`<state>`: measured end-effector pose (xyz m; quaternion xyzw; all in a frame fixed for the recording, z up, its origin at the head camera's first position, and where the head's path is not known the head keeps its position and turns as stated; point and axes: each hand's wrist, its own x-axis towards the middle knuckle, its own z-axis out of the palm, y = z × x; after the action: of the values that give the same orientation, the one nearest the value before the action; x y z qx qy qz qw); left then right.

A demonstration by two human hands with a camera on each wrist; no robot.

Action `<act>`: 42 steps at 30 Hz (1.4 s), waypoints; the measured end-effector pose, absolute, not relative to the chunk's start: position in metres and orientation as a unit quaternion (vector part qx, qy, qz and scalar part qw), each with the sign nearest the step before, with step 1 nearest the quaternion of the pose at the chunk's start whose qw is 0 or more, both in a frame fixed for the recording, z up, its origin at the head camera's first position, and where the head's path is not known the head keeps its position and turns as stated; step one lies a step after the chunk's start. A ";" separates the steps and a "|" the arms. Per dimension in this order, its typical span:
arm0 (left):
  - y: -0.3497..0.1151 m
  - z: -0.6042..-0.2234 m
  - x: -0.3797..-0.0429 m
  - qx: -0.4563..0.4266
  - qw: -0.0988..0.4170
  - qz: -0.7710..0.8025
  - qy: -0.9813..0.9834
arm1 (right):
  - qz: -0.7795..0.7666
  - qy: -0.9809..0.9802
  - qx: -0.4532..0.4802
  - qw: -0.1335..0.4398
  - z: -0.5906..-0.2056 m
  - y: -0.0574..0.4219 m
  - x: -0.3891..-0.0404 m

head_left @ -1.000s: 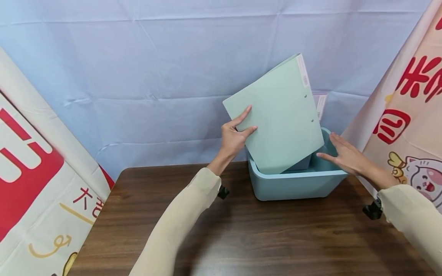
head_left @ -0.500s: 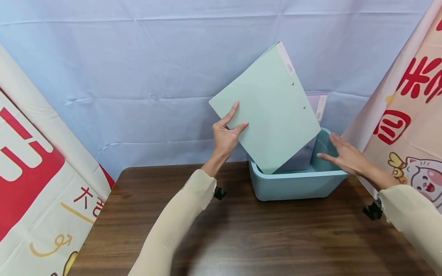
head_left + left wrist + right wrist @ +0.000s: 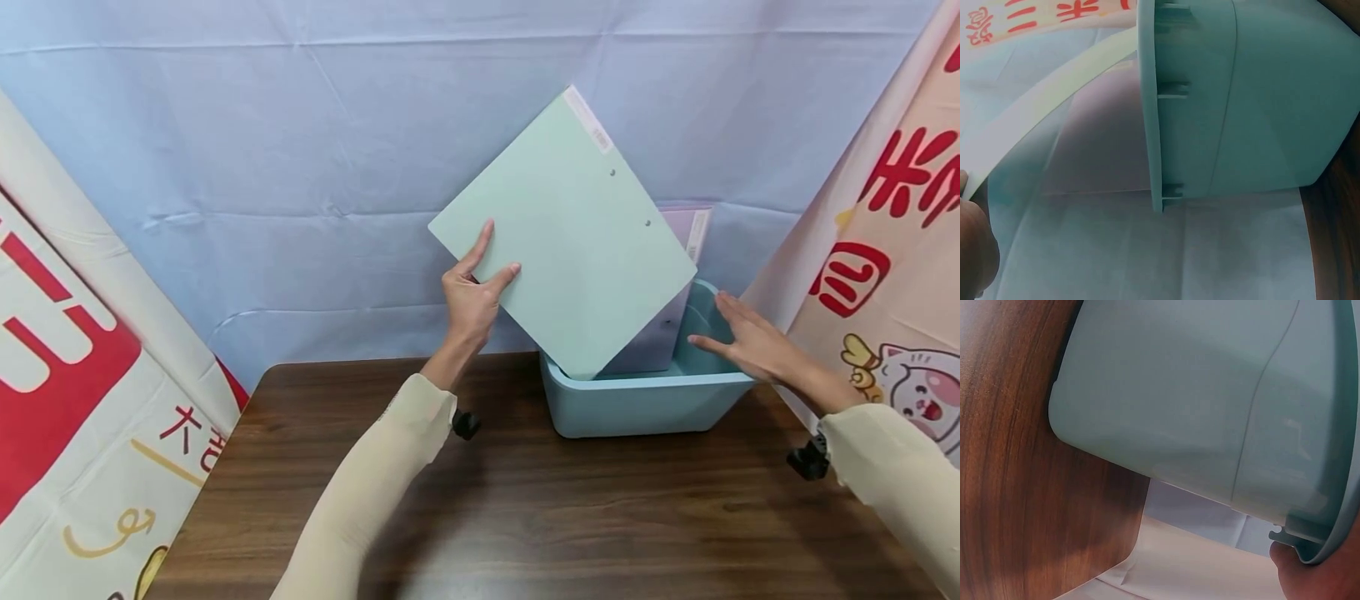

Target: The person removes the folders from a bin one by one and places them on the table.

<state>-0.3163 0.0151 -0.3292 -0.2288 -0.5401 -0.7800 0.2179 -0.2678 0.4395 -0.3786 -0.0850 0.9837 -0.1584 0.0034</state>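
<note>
the tilted green folder had its lower-left edge in the left hand and its lowest corner inside the blue bin. this hand pinched that edge, thumb and forefinger parted on the front face. the right hand, fingers extended, thumb spread, touched the bin's right rim. a purple folder stood in the bin, which rested on a wooden table before a blue cloth.

Green folder: we see it tipped further left than a second ago.
Left hand: we find it shifted left too.
Purple folder: we now see more of it.
</note>
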 end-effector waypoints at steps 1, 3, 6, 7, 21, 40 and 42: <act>0.014 -0.329 -0.315 -0.226 0.217 -0.783 -0.538 | -0.159 0.984 -0.084 0.004 -0.379 0.439 -0.268; 0.011 -0.328 -0.314 -0.221 0.217 -0.786 -0.535 | -0.160 0.984 -0.082 0.004 -0.380 0.439 -0.268; 0.007 -0.326 -0.312 -0.217 0.220 -0.787 -0.534 | -0.161 0.983 -0.083 0.003 -0.381 0.440 -0.268; 0.006 -0.325 -0.312 -0.216 0.221 -0.787 -0.533 | -0.162 0.983 -0.084 0.002 -0.381 0.441 -0.268; -0.009 -0.315 -0.306 -0.217 0.248 -0.793 -0.512 | -0.166 0.982 -0.089 -0.001 -0.381 0.441 -0.268; -0.043 -0.307 -0.300 -0.225 0.251 -0.805 -0.488 | -0.167 0.982 -0.085 -0.001 -0.379 0.442 -0.268; -0.051 -0.305 -0.298 -0.221 0.252 -0.805 -0.490 | -0.167 0.982 -0.085 -0.002 -0.379 0.441 -0.268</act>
<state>-0.2979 -0.0506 -0.3055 -0.2208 -0.4898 -0.8050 0.2518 -0.2684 0.4408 -0.3788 -0.0846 0.9824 -0.1666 -0.0021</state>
